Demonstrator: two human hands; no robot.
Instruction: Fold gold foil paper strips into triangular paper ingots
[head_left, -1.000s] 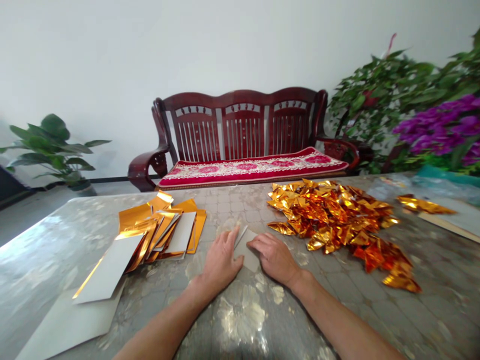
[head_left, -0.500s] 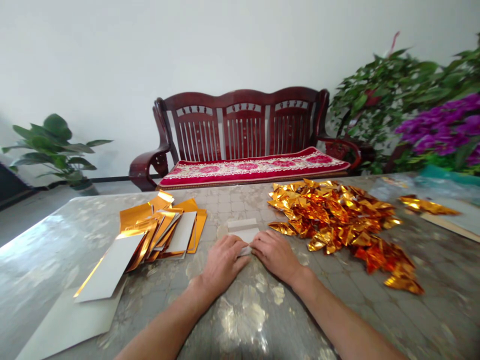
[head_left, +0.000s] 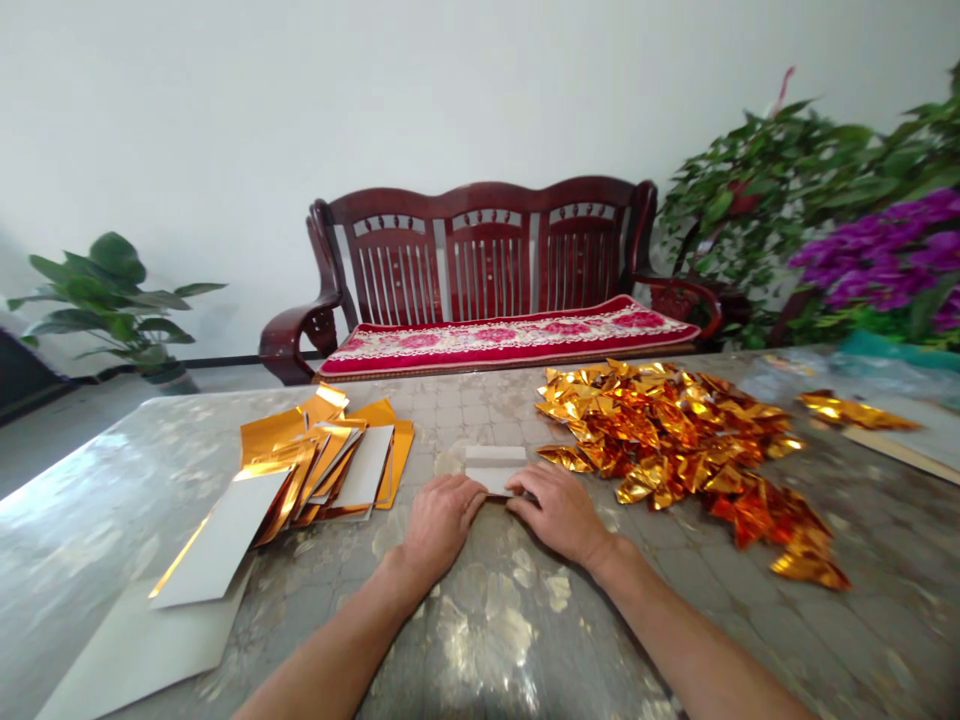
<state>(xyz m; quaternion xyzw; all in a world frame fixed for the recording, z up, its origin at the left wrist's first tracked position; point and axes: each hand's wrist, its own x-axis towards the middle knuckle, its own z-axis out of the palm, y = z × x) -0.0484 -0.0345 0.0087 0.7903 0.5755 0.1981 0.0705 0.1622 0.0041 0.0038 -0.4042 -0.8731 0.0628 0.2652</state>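
Observation:
A small sheet of paper [head_left: 495, 478], pale side up, lies on the table between my hands, with a creased strip along its far edge. My left hand [head_left: 444, 515] has its fingers closed at the sheet's near left corner. At the near right edge, my right hand [head_left: 559, 508] pinches the paper between thumb and fingers. The fingertips cover both near corners. To the left lies a loose stack of gold-backed paper sheets [head_left: 366, 468]. On the right is a heap of folded gold foil paper pieces [head_left: 660, 415].
A pale flat sheet [head_left: 161, 640] lies at the table's near left. Clear plastic wrapping [head_left: 780, 375] and a board [head_left: 911, 445] are at the right. Behind the table [head_left: 480, 640] stands a wooden bench [head_left: 491, 250]. Potted plants [head_left: 120, 300] flank it.
My hands have moved slightly apart along the near edge. The paper has shifted a little to the right, and more of its pale surface shows between my fingers.

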